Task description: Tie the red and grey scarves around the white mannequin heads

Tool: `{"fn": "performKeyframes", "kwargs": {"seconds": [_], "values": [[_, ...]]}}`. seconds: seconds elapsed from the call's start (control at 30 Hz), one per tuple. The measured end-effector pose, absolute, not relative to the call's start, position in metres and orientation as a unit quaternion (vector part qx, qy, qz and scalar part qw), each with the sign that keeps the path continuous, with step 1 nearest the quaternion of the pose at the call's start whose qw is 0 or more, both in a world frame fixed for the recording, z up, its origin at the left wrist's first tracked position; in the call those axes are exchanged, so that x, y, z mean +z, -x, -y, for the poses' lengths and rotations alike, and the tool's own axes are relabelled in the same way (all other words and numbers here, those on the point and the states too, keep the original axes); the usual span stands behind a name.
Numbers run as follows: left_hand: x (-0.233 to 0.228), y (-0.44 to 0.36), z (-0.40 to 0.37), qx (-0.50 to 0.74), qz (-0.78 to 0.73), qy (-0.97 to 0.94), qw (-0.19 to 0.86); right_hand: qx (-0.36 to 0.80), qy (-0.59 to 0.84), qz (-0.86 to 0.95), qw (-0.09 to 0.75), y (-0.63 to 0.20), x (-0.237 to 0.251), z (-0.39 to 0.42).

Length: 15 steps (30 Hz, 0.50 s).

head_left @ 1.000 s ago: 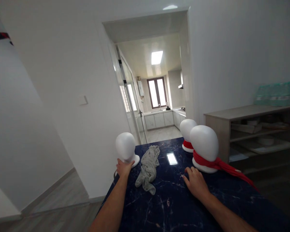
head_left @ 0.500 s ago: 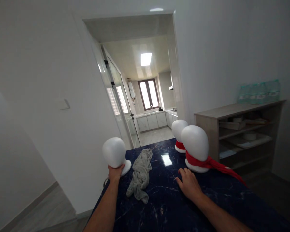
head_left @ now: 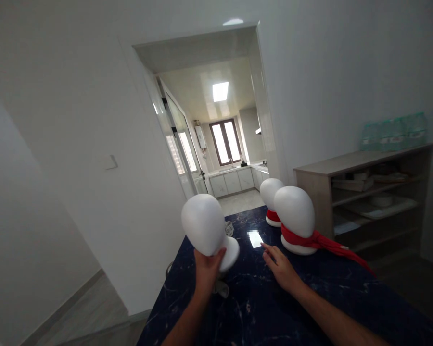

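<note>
My left hand [head_left: 208, 265] grips the neck of a plain white mannequin head [head_left: 203, 224] and holds it tilted above the dark blue marble table [head_left: 274, 307]. A grey cloth [head_left: 221, 287] lies under it, mostly hidden by the head and my hand. My right hand [head_left: 280, 267] hovers flat just over the table, fingers apart, holding nothing. Just beyond it stands a white mannequin head [head_left: 295, 211] wearing a red scarf [head_left: 324, 246]. A second head [head_left: 270, 193] with a red scarf stands behind that one.
A wooden shelf unit [head_left: 368, 192] with dishes stands at the right, with wrapped bottles [head_left: 393, 135] on top. A white wall runs along the table's left edge. An open doorway [head_left: 220, 139] ahead leads into a kitchen.
My left hand has lifted the plain mannequin head off the table's left edge and brought it toward the middle, over the grey cloth. My right hand has slid slightly forward.
</note>
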State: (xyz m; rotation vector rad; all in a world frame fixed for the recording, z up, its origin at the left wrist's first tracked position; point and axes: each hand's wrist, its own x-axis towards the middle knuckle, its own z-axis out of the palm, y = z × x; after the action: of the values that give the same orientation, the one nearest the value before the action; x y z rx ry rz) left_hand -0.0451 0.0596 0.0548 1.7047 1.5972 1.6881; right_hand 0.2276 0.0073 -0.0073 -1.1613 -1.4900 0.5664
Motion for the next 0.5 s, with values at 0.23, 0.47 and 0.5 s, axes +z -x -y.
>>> {"fn": "performKeyframes", "kwargs": {"seconds": [0.23,0.47,0.5], "values": [[-0.004,-0.040,0.016,0.460,-0.481,-0.705,0.244,0.463,0.318,0.561,0.608,-0.224,0.000,0.005],[-0.004,-0.019,0.028,0.439,-0.431,-0.740,0.271,0.478,0.327,0.571,0.581,-0.232,0.009,0.021],[-0.004,-0.018,0.027,0.433,-0.443,-0.741,0.258,0.487,0.322,0.568,0.580,-0.231,0.007,0.020]]}}
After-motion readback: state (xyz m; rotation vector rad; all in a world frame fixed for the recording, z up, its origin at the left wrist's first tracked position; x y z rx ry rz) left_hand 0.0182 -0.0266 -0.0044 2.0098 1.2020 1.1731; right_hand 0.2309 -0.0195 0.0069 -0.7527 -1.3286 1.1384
